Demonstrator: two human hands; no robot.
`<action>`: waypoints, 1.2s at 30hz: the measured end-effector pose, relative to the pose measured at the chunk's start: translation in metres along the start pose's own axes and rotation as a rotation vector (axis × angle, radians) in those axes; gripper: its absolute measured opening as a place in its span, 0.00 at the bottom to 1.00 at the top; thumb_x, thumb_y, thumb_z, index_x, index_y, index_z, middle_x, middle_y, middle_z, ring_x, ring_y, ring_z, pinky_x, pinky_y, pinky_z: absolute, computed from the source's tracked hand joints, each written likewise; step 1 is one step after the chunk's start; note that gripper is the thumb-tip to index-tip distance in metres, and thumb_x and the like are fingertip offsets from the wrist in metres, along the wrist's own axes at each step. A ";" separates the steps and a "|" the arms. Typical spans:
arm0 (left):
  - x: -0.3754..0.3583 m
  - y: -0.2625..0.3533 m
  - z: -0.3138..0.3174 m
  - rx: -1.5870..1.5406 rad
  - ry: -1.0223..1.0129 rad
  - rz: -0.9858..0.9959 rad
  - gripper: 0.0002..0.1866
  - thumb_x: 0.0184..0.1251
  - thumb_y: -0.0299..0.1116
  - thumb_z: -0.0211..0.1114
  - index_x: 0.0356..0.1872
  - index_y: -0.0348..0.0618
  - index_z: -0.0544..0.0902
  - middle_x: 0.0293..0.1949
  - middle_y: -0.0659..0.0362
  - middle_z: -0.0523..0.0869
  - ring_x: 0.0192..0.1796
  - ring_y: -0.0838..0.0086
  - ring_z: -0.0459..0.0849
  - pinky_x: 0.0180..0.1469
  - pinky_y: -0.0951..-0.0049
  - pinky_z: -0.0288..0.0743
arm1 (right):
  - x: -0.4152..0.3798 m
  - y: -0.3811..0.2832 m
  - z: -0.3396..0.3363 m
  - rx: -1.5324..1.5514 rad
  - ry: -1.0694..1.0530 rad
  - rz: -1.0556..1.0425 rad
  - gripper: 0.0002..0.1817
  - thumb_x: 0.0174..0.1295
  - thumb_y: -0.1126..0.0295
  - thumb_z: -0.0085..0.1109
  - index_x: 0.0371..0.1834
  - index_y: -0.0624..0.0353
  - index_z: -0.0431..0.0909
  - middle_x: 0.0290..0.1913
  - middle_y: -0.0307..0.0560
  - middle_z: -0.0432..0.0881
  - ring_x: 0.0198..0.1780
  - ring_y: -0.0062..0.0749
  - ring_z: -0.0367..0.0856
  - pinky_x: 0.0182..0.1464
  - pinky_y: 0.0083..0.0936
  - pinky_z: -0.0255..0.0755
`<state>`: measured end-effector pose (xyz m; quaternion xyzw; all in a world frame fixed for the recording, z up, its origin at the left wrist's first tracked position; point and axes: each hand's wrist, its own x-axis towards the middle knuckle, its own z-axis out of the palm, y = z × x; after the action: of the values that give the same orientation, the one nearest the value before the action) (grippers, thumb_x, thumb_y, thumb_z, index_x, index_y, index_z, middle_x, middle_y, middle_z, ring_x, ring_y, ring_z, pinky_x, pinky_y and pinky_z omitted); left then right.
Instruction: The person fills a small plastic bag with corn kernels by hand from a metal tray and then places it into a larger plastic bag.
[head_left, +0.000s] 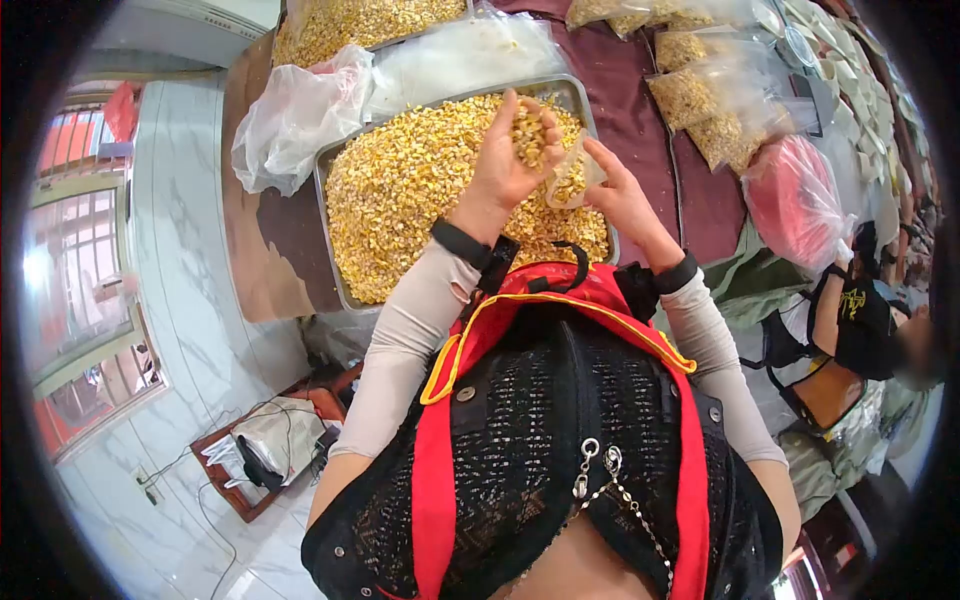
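Observation:
A metal tray [330,165] heaped with yellow corn kernels [405,190] lies on the table in front of me. My left hand [512,150] is raised over the tray, cupped around a handful of kernels. My right hand [610,185] holds a small clear plastic bag [570,180] partly filled with kernels, its mouth tilted toward my left hand. The two hands almost touch above the tray's right half.
Crumpled clear plastic bags [295,115] lie left of the tray, and a second tray of kernels [360,22] sits behind. Several filled bags [700,100] and a pink bag [795,200] lie to the right on the maroon cloth [630,110]. Another person [860,320] sits at right.

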<state>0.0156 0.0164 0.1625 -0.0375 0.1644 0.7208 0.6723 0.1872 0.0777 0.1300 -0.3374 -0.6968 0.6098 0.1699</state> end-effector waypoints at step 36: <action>0.011 -0.004 -0.120 1.676 -0.036 0.383 0.44 0.40 0.47 0.71 0.62 0.42 0.64 0.58 0.48 0.71 0.59 0.60 0.70 0.61 0.67 0.61 | 0.004 -0.055 -0.002 0.357 -0.067 0.162 0.35 0.49 0.82 0.50 0.66 0.63 0.56 0.35 0.39 0.77 0.30 0.17 0.74 0.34 0.13 0.68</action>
<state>-0.0020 -0.0074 0.0452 0.5115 0.6352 0.4628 0.3475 0.1713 0.0809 0.1824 -0.3364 -0.5535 0.7461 0.1544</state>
